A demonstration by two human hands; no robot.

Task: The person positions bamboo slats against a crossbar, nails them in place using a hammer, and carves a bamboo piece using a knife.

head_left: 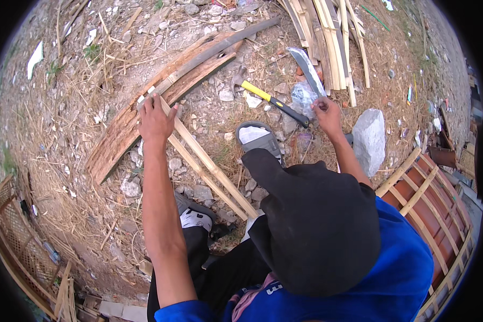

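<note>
My left hand (156,119) is wrapped round the upper end of two pale split bamboo strips (216,170), over a weathered wooden plank (124,126). The strips slant down to the right, toward my knees. At the right, my closed right hand (327,115) is at the lower end of a machete (307,70); its handle is hidden in my fingers and the blade points up and left. Left of that hand lies a hammer (273,101) with a yellow and black handle, close to a crumpled clear plastic bag (302,97).
A bundle of split strips (333,40) lies at the far right. A large pale rock (369,140) sits beside my right forearm. Wooden lattice frames stand at the lower right (421,198) and lower left (24,236). Stones and dry straw cover the ground.
</note>
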